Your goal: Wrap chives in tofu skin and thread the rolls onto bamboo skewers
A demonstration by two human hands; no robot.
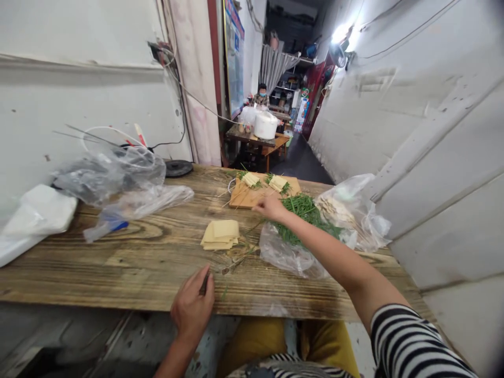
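Observation:
My left hand is closed at the table's front edge around a slim dark object; its kind is not clear. Over the near edge of the wooden cutting board reaches my right hand, its fingers pinched together; whatever they grip is too small to make out. Two rolls of yellow tofu sheet with greens inside lie on the board, beside thin skewers. Between my hands sits a stack of square tofu sheets. Under my right forearm, leafy greens spill over a clear plastic bag.
Another bag with pale pieces and sticks lies at the right by the wall. Crumpled plastic bags and a white packet fill the left. Beyond the table, a masked person sits behind a white pot.

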